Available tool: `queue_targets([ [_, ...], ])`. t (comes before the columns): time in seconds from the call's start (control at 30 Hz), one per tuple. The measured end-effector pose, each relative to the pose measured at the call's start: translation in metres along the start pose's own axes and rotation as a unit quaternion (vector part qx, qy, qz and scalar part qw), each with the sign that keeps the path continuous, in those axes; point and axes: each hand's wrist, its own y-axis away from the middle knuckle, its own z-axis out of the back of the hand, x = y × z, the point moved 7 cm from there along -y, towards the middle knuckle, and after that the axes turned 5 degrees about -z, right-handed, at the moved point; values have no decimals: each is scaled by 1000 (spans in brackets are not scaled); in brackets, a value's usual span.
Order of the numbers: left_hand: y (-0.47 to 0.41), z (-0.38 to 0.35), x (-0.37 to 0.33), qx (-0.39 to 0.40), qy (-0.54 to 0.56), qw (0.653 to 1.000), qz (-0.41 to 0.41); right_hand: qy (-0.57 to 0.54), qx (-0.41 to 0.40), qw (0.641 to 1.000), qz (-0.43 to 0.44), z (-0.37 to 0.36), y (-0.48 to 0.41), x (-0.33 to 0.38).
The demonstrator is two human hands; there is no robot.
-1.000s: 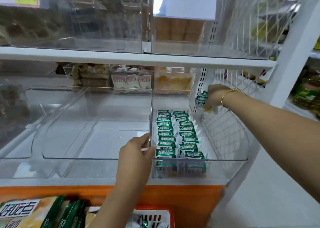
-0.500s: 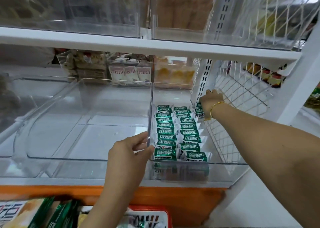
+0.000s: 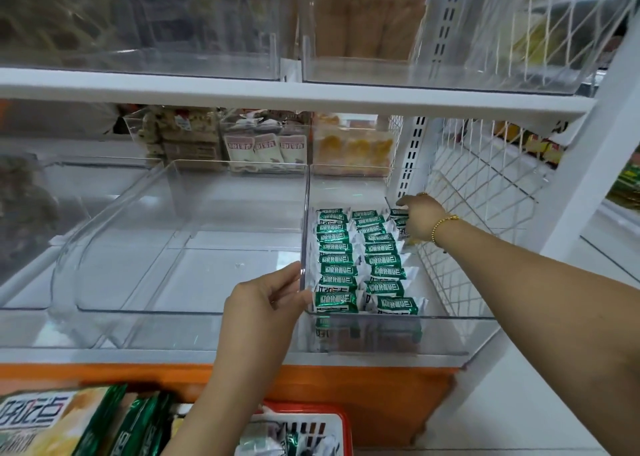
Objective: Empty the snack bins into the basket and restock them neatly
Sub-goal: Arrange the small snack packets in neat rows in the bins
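A clear plastic snack bin (image 3: 450, 331) on the middle shelf holds two neat rows of green-and-white snack packets (image 3: 360, 258). My right hand (image 3: 420, 218) is at the bin's far right, its fingers closed on a few green packets (image 3: 398, 218) set down as the start of a third row. My left hand (image 3: 266, 303) grips the clear divider wall (image 3: 304, 234) between this bin and the empty clear bin (image 3: 180, 268) to its left. At the bottom edge sits the red basket (image 3: 332, 424), with packets inside.
A white shelf board (image 3: 277, 92) runs above, with more clear bins on it. White wire mesh (image 3: 478, 220) closes the right side. Other snack bins (image 3: 266, 144) stand at the back. An orange shelf front (image 3: 346, 386) lies below, and large green snack bags (image 3: 69, 421) at bottom left.
My right hand has come down from beside the wire mesh into the bin's back right with the green packets. My left hand has stayed on the divider.
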Motion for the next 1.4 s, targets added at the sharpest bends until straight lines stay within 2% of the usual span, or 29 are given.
queue_targets([
  [0.13, 16, 8, -10, 9, -31, 999, -33, -125, -106, 986, 2, 35, 31, 5],
  [0.27, 42, 34, -14, -36, -83, 995, -50, -335, -195, 921, 42, 54, 108, 32],
  [0.4, 67, 57, 12, -12, -163, 987, -8, -434, -265, 847, 158, 48, 218, 74],
  [0.47, 83, 63, 37, 50, -228, 971, 41, -451, -240, 839, 190, 21, 262, 91],
  [0.53, 104, 67, 67, 130, -300, 942, 77, -434, -140, 869, 191, -24, 286, 109],
  [0.63, 138, 68, 109, 236, -396, 883, 81, -359, 34, 923, 134, -112, 285, 116],
  [0.7, 164, 69, 136, 288, -423, 855, 88, -326, 115, 933, 103, -163, 281, 114],
  [0.77, 187, 73, 158, 324, -443, 832, 82, -301, 168, 933, 108, -198, 282, 116],
  [0.83, 204, 81, 166, 330, -439, 832, 75, -307, 180, 927, 117, -221, 284, 120],
  [1.07, 221, 100, 169, 297, -416, 857, 66, -399, 120, 906, 78, -247, 275, 136],
  [1.17, 219, 103, 172, 296, -420, 854, 86, -407, 100, 905, 72, -247, 267, 145],
  [1.27, 214, 100, 173, 299, -424, 850, 89, -453, 69, 886, 66, -232, 265, 145],
  [1.33, 211, 97, 173, 299, -425, 850, 87, -498, 91, 862, 35, -226, 262, 138],
  [1.4, 208, 97, 173, 293, -429, 850, 88, -510, 159, 845, 10, -230, 263, 131],
])
